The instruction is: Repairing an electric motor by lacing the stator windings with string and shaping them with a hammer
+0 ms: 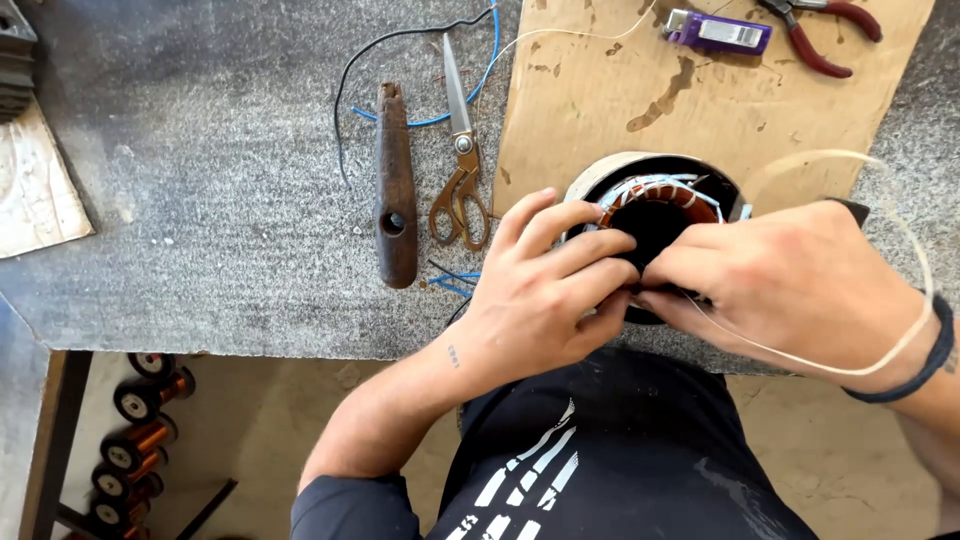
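A round motor stator with copper windings and white lacing stands on end near the table's front edge. My left hand grips its near left rim, fingers curled over the winding. My right hand pinches at the near rim of the winding, fingertips meeting those of the left. A thin pale cord loops from the stator out over my right wrist and back to my fingers. What lies between the fingertips is hidden.
On the grey table lie a rusty brown tool handle, brass-handled scissors, and blue and black wires. A cardboard sheet carries a purple lighter and red-handled pliers. Copper wire spools sit below left.
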